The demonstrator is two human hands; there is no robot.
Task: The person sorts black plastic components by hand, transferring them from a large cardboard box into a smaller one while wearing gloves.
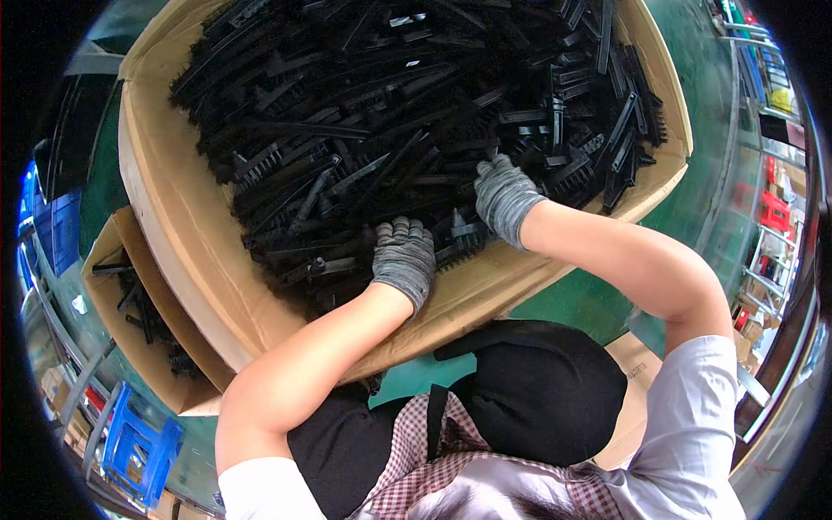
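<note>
A large cardboard box [186, 234] in front of me holds a deep, jumbled heap of black plastic strips [347, 130], many with comb-like teeth or bristles. Both hands wear grey knitted gloves. At the near side of the heap, my left hand [405, 260] rests with its fingers bent together against the strips. Farther in and to the right, my right hand [507, 195] is closed, fingertips down among the pieces. Whatever either hand grips is hidden by the gloves and the dark heap. A toothed black strip [465, 238] lies between the two hands.
A smaller cardboard box [169, 334] with a few black pieces stands against the large box's left side. Beyond it is a blue plastic stool [139, 446]. Metal racks with goods [771, 234] line the right. The floor [572, 308] is green.
</note>
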